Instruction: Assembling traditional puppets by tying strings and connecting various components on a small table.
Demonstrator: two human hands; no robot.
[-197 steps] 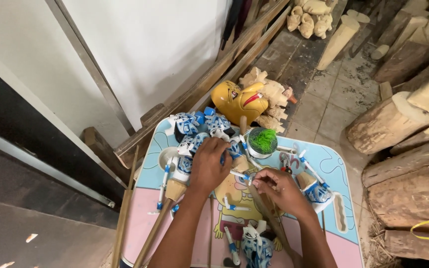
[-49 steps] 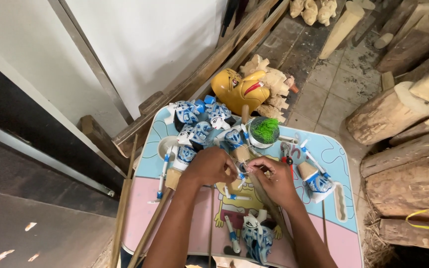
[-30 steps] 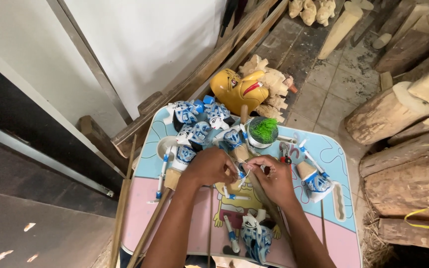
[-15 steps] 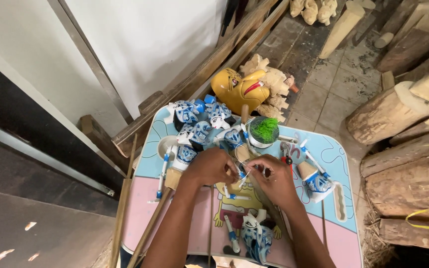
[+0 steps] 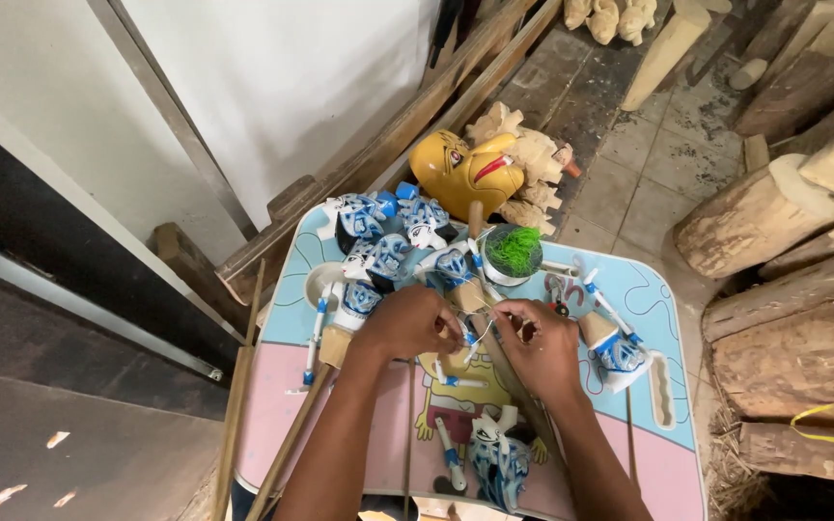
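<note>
Barely shifted since a moment ago, both hands still huddled mid-bench (image 5: pixel 291 318). Logs (image 5: pixel 793 318) stacked off right, yellow mask (image 5: pixel 465 174) up top. Left hand (image 5: pixel 407 323) and right hand (image 5: pixel 538 347) pinching a small blue-and-white puppet (image 5: pixel 465 333) between them, fingers closed tight.
</note>
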